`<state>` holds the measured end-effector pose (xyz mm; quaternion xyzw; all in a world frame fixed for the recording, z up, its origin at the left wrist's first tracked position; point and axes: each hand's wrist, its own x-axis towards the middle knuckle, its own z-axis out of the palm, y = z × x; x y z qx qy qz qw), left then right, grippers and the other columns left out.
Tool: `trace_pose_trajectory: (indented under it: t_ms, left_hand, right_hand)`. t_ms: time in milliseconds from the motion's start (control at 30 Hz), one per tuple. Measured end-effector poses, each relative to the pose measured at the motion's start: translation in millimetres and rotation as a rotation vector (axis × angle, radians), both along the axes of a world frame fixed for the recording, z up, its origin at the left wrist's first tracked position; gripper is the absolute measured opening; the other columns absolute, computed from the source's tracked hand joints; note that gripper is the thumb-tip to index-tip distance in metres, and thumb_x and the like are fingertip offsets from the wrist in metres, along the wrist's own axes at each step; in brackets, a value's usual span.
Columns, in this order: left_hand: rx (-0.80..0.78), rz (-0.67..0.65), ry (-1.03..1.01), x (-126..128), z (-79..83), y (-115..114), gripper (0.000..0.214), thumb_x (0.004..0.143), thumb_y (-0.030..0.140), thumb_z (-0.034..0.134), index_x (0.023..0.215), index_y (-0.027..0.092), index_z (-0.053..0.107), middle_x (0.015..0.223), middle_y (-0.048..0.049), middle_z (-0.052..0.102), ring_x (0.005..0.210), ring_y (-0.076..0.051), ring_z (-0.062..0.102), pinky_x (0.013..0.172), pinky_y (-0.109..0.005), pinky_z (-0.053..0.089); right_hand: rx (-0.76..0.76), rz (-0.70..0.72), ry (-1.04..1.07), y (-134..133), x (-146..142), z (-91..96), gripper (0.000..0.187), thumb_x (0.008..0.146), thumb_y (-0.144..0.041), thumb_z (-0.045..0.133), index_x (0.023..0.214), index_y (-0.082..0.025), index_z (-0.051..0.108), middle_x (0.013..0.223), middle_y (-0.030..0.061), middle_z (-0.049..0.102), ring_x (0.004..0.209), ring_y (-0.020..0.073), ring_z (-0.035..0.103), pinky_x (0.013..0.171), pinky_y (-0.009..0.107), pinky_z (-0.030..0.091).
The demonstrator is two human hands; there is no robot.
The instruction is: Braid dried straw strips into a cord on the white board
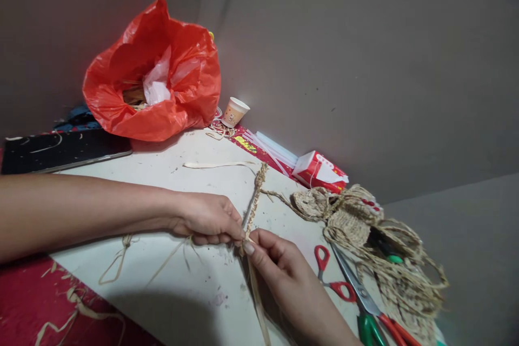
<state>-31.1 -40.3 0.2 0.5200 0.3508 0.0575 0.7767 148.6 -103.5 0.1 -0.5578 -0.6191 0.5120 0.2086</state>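
Observation:
My left hand (208, 218) and my right hand (279, 267) meet at the near end of a braided straw cord (256, 194) that lies on the white tabletop (182, 173). Both hands are closed in a pinch on loose straw strands at the braid's end. The left hand's fingers curl over the strands from the left. My right thumb and forefinger grip them from the right. Thin loose strands (121, 259) trail toward me under the left wrist, and one strip hangs down past the right hand.
An orange plastic bag (154, 75) sits at the back left, a paper cup (234, 112) beside it. A red box (320, 170), woven straw pieces (352, 216), red-handled scissors (344, 281) and green-handled scissors (371, 327) lie to the right. A dark tablet (60, 151) lies left.

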Motion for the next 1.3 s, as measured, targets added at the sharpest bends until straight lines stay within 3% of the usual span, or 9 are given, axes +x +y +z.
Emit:
trace_pose_trajectory:
  t_ms: [100,300,467,667,867,1033,1133,1233,1300]
  left_hand:
    - [-0.074,-0.055,-0.006,-1.3,0.8,3.0,0.019,0.07,0.032,0.062,0.063,0.017,0.053,0.042,0.0098,0.03,0.035,-0.004,0.018,0.034,-0.019,0.013]
    - [0.087,-0.043,0.063,1.3,1.4,-4.3,0.018,0.071,0.03,0.055,0.059,0.016,0.054,0.04,0.0083,0.032,0.032,-0.005,0.019,0.033,-0.022,0.013]
    - [0.276,0.041,0.107,4.4,-0.4,-11.8,0.016,0.069,0.027,0.05,0.057,0.017,0.054,0.042,0.0064,0.033,0.036,-0.006,0.021,0.037,-0.023,0.014]
    - [0.349,0.042,0.192,5.2,4.0,-14.2,0.014,0.068,0.024,0.048,0.055,0.018,0.052,0.041,0.006,0.034,0.037,-0.007,0.024,0.038,-0.023,0.017]
    - [0.339,0.061,0.107,5.5,-4.5,-15.6,0.016,0.07,0.024,0.048,0.058,0.016,0.056,0.045,0.0048,0.041,0.041,-0.007,0.027,0.043,-0.022,0.022]
    - [0.285,0.109,0.053,3.5,-5.9,-19.4,0.019,0.072,0.026,0.048,0.055,0.017,0.049,0.045,0.0062,0.034,0.042,-0.007,0.024,0.042,-0.022,0.019]
    - [0.234,0.162,0.031,4.0,-4.1,-23.6,0.022,0.073,0.029,0.05,0.055,0.017,0.046,0.047,0.0071,0.029,0.043,-0.006,0.021,0.042,-0.023,0.016]
    - [0.19,0.201,-0.002,6.6,-2.4,-26.8,0.02,0.073,0.029,0.051,0.058,0.015,0.052,0.047,0.0067,0.033,0.044,-0.006,0.024,0.044,-0.022,0.018]
    - [0.171,0.201,0.023,7.7,-1.3,-27.3,0.018,0.073,0.029,0.051,0.062,0.015,0.056,0.044,0.0073,0.033,0.043,-0.006,0.024,0.043,-0.023,0.016]
  right_hand:
    - [0.128,0.036,-0.11,-1.0,-3.1,2.5,0.031,0.087,-0.041,0.048,0.067,-0.018,0.05,0.059,-0.0022,0.043,0.058,0.0127,0.038,0.053,0.023,0.032]
    - [0.284,0.15,-0.255,-4.0,-2.4,-4.2,0.029,0.092,-0.034,0.04,0.075,-0.017,0.057,0.06,-0.0003,0.053,0.054,0.0128,0.044,0.054,0.024,0.035]
    - [0.277,0.171,-0.28,-4.0,1.6,-1.2,0.028,0.092,-0.034,0.04,0.076,-0.018,0.058,0.062,0.0006,0.055,0.055,0.0135,0.045,0.054,0.024,0.035]
    - [0.223,0.057,-0.264,-5.2,2.5,8.7,0.033,0.089,-0.037,0.044,0.061,-0.02,0.045,0.054,-0.0025,0.042,0.052,0.0124,0.036,0.049,0.024,0.03]
    - [0.054,-0.011,-0.079,-14.8,-10.8,4.9,0.035,0.088,-0.044,0.044,0.066,-0.018,0.051,0.057,-0.0024,0.04,0.055,0.012,0.035,0.05,0.024,0.03]
    - [0.196,-0.01,-0.187,-21.8,-18.0,1.9,0.035,0.089,-0.04,0.043,0.06,-0.02,0.043,0.053,-0.0017,0.042,0.051,0.0126,0.039,0.05,0.025,0.029]
    - [0.317,0.019,-0.322,-25.2,-18.0,-3.6,0.028,0.09,-0.035,0.042,0.066,-0.02,0.048,0.052,-0.0001,0.048,0.047,0.0134,0.041,0.048,0.026,0.028]
    - [0.359,0.108,-0.411,-30.0,-20.4,-9.8,0.019,0.088,-0.03,0.044,0.075,-0.02,0.055,0.055,0.0025,0.055,0.044,0.0136,0.042,0.048,0.027,0.028]
    - [0.34,0.219,-0.417,-34.7,-22.3,-11.8,0.017,0.085,-0.026,0.049,0.071,-0.021,0.056,0.053,0.0017,0.055,0.042,0.012,0.039,0.045,0.026,0.026]
